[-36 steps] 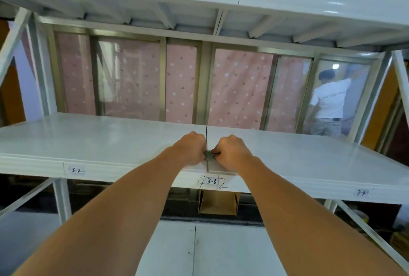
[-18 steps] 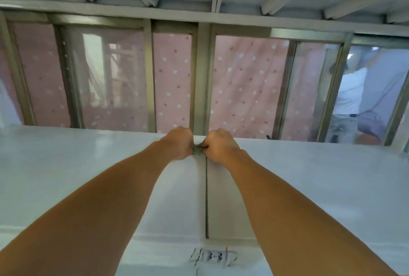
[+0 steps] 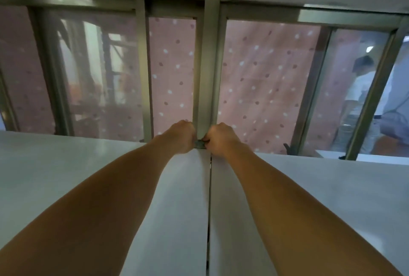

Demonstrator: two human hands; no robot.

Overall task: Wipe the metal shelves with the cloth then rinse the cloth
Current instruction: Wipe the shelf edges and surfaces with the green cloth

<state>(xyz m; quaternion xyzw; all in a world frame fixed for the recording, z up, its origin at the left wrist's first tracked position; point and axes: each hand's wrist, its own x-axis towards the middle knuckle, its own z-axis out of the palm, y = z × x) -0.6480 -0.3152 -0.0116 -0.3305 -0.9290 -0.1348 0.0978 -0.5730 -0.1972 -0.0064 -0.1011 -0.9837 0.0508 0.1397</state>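
window frame grey | curtain pink, dotted | person beyond glass

At frame centre, the left hand and right hand both grip a small dark cloth at the far edge of the white metal shelf. Pink dotted curtain fills the windows above; a person in white stands far right.

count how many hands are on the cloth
2. The left hand grips the mostly hidden cloth from the left, the right hand from the right, at the far edge of the shelf.
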